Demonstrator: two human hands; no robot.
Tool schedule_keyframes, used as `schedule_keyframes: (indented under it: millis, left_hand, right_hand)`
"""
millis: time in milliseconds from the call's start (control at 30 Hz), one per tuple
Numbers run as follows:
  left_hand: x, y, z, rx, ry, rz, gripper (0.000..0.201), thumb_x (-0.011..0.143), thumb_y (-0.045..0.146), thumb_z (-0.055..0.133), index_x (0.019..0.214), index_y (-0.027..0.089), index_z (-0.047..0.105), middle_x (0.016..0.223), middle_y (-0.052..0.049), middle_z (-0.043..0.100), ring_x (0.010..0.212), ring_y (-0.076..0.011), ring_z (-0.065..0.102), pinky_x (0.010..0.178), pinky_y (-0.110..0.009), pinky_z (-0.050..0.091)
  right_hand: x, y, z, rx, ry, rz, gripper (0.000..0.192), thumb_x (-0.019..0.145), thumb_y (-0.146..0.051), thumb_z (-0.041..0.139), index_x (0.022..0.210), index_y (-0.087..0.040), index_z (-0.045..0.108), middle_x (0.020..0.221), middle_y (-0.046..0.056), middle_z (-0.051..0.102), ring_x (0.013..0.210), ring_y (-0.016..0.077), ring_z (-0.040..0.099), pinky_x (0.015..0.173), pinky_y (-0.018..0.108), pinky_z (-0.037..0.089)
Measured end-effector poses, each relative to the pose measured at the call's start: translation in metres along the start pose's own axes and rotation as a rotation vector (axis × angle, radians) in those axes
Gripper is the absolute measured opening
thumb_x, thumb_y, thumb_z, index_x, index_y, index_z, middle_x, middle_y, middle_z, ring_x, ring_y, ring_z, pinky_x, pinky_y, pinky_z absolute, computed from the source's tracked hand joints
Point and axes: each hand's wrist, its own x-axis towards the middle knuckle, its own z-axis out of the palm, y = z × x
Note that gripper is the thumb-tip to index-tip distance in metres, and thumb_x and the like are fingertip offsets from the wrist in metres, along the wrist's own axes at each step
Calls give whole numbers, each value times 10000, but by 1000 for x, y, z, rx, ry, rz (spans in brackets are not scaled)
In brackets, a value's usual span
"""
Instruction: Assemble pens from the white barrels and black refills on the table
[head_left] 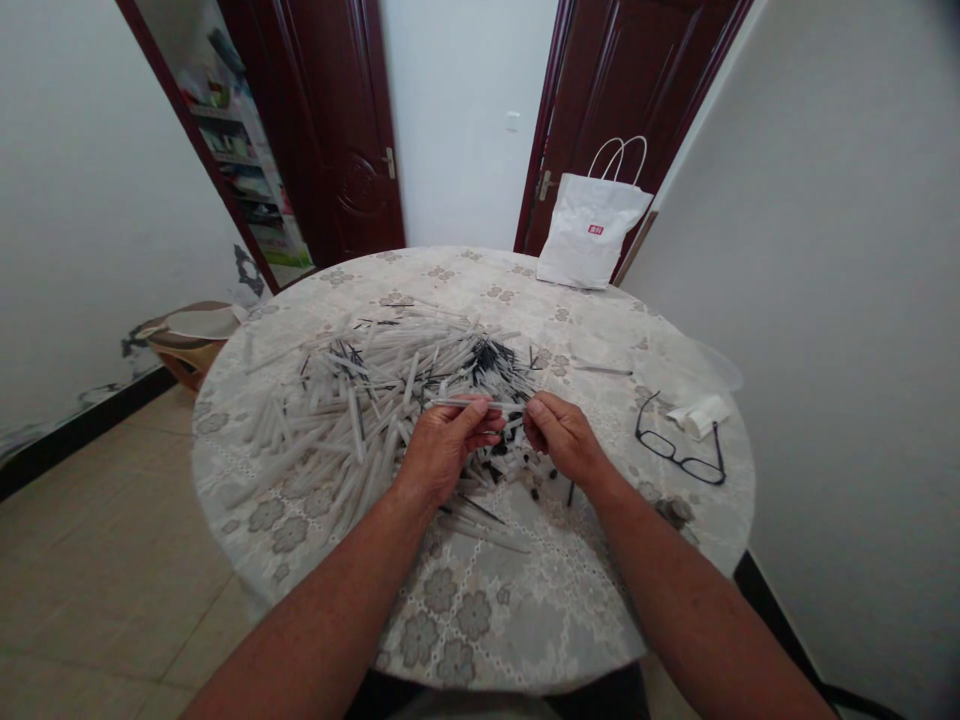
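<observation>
In front of me my left hand (450, 447) pinches a slim, pale pen barrel (451, 402) between thumb and fingers. The barrel lies level and runs across to my right hand (561, 435), whose thumb and forefinger are closed at its right end. What sits at that fingertip is too small to make out. Behind and left of the hands spreads a large heap of whitish translucent pen barrels (360, 400). Thin black rods like pen refills (491, 358) bunch at its right side. Small black and white pieces (534, 470) lie scattered under my hands.
A round table with a flowered cloth (457, 610) carries everything. Black-framed glasses (679, 460) lie at the right, beside a crumpled white packet (701, 415). A white paper bag (592, 235) stands at the far right edge. A single thin rod (604, 370) lies apart.
</observation>
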Motion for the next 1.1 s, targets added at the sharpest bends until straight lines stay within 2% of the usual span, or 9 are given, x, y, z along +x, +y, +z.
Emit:
schedule_keyframes:
  millis: [200,367,467,600,667,800,967,1033,1100]
  left_hand:
    - [0,-3,1,68,-10,34,343,785,399,808,987,130,740,871,-100,771,809,-221,744,728,-343,619]
    - [0,-3,-1,250,-44,79,323,845,458,732,945,151,736,884,-94,766,802,-228,732,732,-363,606]
    - [-3,-1,-4,646,-132,246,260,879,406,694,1002,183,744,899,-79,759,794,-218,706,743,-357,573]
    - [-9,0,-6,1280,-413,590,221,873,231,678,1087,212,730,1029,-85,728,990,-249,640,899,-394,499]
    - [-11,-2,-7,1524,-514,644,249,860,180,669,1101,212,719,1024,-93,704,1018,-268,599,892,-402,480]
    - [-11,-9,-7,1825,-546,628,108,871,170,639,931,209,719,917,-86,663,928,-267,568,817,-396,465]
    - [-8,-17,-5,1900,-531,669,111,911,174,596,838,202,675,888,-84,649,892,-251,566,805,-383,463]
    - [-8,-17,-5,1827,-491,694,112,934,180,568,901,198,674,922,-87,659,920,-252,576,824,-384,471]
    - [-7,-14,-6,1651,-412,703,144,969,214,527,1002,195,666,982,-93,677,964,-250,593,861,-391,478]
  right_hand:
    - [0,-2,-4,-36,7,-19,325,1008,-512,506,872,-223,571,684,-29,566,599,133,519,582,248,404]
    - [-1,-6,-8,-86,-19,-60,439,1042,-484,437,710,-212,528,612,-29,527,576,124,494,590,253,395]
    - [2,-4,-13,-47,103,-46,434,1035,-487,451,716,-211,553,588,-31,531,542,119,492,554,249,389]
    - [8,3,-22,48,420,-31,325,1003,-484,515,837,-215,590,617,-37,568,507,113,495,501,238,389]
    - [10,6,-25,58,500,-31,297,996,-475,531,862,-215,588,633,-37,577,505,110,497,495,234,393]
    - [10,7,-26,54,527,-33,289,990,-466,536,862,-213,590,664,-29,587,525,108,508,506,230,410]
    - [9,4,-23,81,507,-52,262,976,-456,549,883,-215,594,686,-23,591,550,115,523,511,230,422]
    - [9,5,-21,93,504,-63,241,970,-440,557,885,-218,595,668,-30,576,546,116,519,511,231,423]
    - [9,6,-19,114,498,-70,217,962,-422,565,894,-218,597,673,-31,581,541,114,519,506,231,425]
